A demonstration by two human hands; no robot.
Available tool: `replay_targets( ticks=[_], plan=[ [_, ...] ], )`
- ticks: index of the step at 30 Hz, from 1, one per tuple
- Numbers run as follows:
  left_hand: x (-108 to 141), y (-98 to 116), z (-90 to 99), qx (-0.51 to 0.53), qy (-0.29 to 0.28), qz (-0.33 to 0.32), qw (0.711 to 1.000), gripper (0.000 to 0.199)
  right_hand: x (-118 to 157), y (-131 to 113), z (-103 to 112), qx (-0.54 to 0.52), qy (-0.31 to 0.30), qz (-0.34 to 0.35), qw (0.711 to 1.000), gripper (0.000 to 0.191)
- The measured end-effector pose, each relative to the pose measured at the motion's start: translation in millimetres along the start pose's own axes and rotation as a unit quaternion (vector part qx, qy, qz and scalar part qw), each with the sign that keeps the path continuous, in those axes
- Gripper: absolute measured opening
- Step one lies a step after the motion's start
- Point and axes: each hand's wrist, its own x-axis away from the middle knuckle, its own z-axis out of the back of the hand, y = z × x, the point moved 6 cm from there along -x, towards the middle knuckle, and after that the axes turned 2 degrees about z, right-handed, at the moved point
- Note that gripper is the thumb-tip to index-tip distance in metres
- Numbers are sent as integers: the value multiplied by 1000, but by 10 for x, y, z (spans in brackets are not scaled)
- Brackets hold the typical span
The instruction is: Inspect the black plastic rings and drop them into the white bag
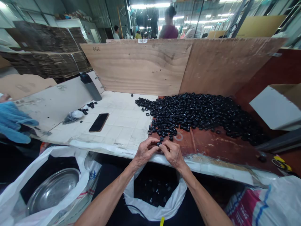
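Observation:
At the table's front edge, my left hand (146, 152) and my right hand (172, 153) meet, fingertips pinched on one small black ring-shaped part (159, 143). Its exact kind is too small to make out. Just beyond my fingers lie a few loose black parts, and a large pile of similar black parts (197, 110) spreads over the right half of the table. Below my hands, a white sack (162, 213) hangs open in front of me with many black parts inside.
A phone (99, 122), a dark bottle (91, 87) and a small plastic bag (72, 116) are on the left. A metal bowl (55, 188) sits in another sack. A wooden board (141, 67) closes the back. At right are a white box (275, 106) and yellow-handled scissors (282, 163). A blue glove (15, 121) shows at far left.

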Motion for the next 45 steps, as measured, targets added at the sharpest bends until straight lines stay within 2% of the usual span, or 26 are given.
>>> replay_targets(
  ticks=[2, 5, 9, 12, 14, 17, 20, 23, 28, 31, 33, 35, 37, 39, 41, 43, 45],
  plan=[
    [-2, 11, 2, 5, 5, 1, 1000, 23, 0, -26, 16, 7, 1, 7, 1000, 37],
    [-1, 14, 2, 2, 4, 2, 1000, 23, 1, -17, 40, -21, 12, -9, 1000, 24],
    [4, -17, 9, 5, 5, 8, 1000, 23, 3, -14, 35, -22, 12, -3, 1000, 23],
    [5, -42, 8, 20, 2, 15, 1000, 25, -2, -16, 31, -47, 22, 15, 999, 14],
    [5, -44, 3, 20, -3, 18, 1000, 26, -11, 0, 19, -49, 20, 12, 999, 14],
    [4, -8, 5, 7, 0, 24, 1000, 27, -24, 10, 13, -32, 19, 0, 999, 23],
    [27, 56, 6, 23, 4, 39, 999, 26, -3, -62, 17, -48, 24, 25, 998, 15],
    [108, 105, 17, 36, 1, 55, 998, 25, 79, -143, -34, -58, 17, 38, 997, 15],
    [310, 149, 55, -31, -3, 29, 999, 20, 250, -183, -118, -45, 42, -45, 997, 15],
    [400, 80, 36, 16, -18, 73, 997, 22, 291, -302, -136, -71, 45, -35, 996, 13],
    [435, 57, 30, 31, -10, 87, 996, 23, 304, -328, -168, -83, 41, -59, 994, 14],
    [452, 106, 37, -27, 9, 50, 998, 21, 332, -269, -216, -95, 46, -134, 985, 18],
    [464, 203, 26, -111, 20, -18, 994, 22, 374, -194, -265, -113, 51, -215, 969, 27],
    [469, 257, 7, -146, 20, -48, 988, 23, 399, -179, -271, -121, 55, -246, 960, 31],
    [458, 226, 3, -103, 15, -6, 995, 22, 390, -243, -207, -116, 65, -210, 969, 23],
    [452, 157, -12, -26, 3, 63, 998, 22, 374, -358, -121, -93, 74, -129, 984, 16],
    [458, 125, -35, 15, -2, 93, 996, 23, 383, -432, -85, -69, 77, -74, 992, 16]
  ],
)
